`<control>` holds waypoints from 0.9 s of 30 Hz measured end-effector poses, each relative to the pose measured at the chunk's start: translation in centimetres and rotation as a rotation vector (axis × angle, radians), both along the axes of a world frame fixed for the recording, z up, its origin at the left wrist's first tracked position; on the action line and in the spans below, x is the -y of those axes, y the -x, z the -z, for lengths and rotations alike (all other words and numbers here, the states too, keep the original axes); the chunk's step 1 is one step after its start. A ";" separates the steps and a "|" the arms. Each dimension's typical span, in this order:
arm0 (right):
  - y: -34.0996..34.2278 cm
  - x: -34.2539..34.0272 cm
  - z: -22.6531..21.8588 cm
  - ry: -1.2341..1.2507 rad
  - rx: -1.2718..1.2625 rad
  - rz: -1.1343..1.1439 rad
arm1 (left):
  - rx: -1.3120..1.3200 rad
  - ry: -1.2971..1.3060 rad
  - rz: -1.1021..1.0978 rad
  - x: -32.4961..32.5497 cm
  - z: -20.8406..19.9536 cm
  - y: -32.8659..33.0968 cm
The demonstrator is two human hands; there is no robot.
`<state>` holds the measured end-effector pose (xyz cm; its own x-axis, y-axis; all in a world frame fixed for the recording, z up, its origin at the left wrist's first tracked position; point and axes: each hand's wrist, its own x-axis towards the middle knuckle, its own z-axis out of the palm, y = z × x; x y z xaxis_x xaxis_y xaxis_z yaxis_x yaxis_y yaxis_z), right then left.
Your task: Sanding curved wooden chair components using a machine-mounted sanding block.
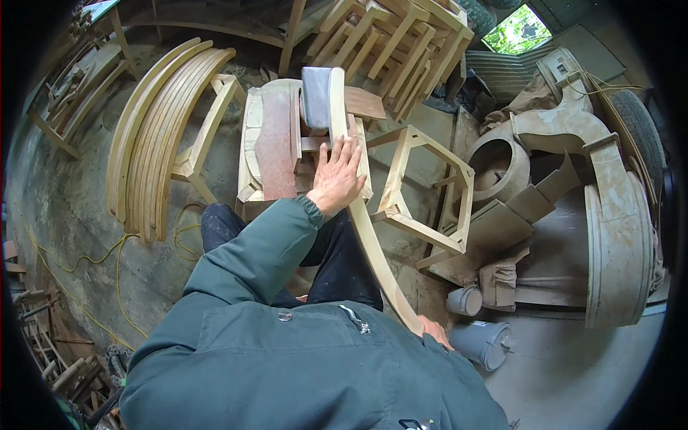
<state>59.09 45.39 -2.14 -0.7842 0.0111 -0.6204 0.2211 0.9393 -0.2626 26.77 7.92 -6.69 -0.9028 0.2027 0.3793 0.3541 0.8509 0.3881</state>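
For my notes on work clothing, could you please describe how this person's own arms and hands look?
Both the left hand and the right hand wear no visible glove. The left sleeve is dark grey-green, long and loose, with a gathered cuff. The right cuff is hidden.

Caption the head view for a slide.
Left hand on a long, curved, pale wooden strip, right hand at its near end.

The left hand [338, 175] lies across a curved wooden strip [369, 236], the right hand [434, 332] at its near end.
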 end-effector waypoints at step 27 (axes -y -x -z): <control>32.5 21.5 -1.9 -0.091 -0.459 -0.168 | 0.561 -1.234 -0.067 1.0 3.0 -1.8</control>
<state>26.57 23.92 -0.28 -0.9719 -0.1006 -0.2129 -0.0545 0.9757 -0.2122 28.55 6.92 -9.72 -0.9891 -0.0491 -0.1387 -0.1304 -0.1437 0.9810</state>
